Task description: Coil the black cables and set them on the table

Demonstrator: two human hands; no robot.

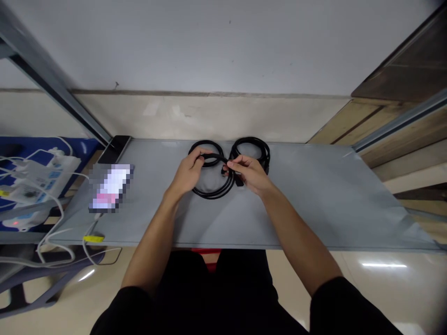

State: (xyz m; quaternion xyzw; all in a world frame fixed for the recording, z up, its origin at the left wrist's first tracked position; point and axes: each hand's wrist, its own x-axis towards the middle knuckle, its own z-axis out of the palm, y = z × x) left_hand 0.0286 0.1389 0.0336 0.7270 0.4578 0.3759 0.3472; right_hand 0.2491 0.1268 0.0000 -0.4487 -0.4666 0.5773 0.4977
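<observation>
A black cable (213, 195) lies in loops on the grey shelf, with its upper strands lifted between my two hands. My left hand (188, 170) is closed on these strands, thumb against fingers. On the other side my right hand (252, 173) pinches the same cable. Below my right fingers a dark connector end (239, 180) hangs close to the shelf. A second coil of black cable (250, 139) rests behind my right hand, partly hidden by it. Another small loop (206, 142) shows behind my left fingers.
The grey shelf (314, 200) stands against a wall. At left lie a pixelated lit phone (111, 188) with a white charging cable and a dark phone (115, 148). White power strips (52, 181) with several cords sit beyond the left edge. Metal posts (66, 102) frame the shelf.
</observation>
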